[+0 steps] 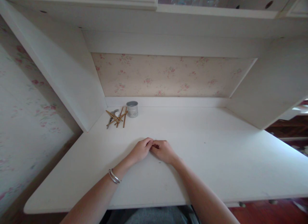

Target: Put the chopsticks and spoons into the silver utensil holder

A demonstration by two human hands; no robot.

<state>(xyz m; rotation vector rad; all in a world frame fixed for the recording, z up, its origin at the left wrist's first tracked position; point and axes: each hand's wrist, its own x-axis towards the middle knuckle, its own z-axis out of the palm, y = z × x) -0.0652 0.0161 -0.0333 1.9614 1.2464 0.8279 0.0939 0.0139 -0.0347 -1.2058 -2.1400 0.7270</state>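
My left hand [142,148] and my right hand [164,150] rest together on the white desktop [204,166], near its middle. Both are closed, the fingers curled in, and their fingertips meet. I see nothing held in either one, though the inner fingers are partly hidden. Beyond them to the left lies a loose pile of brown wooden sticks [124,119], crossing one another. A grey tool [108,124], its kind unclear, lies partly under the sticks. Right beside the pile a grey metal cup [132,110] with small holes stands upright.
White side panels [57,66] enclose the desk left and right, and a shelf [183,23] hangs above. Floral wallpaper [166,76] covers the back. My left wrist wears silver bangles [114,176]. Drawer knobs [242,204] show below the front edge.
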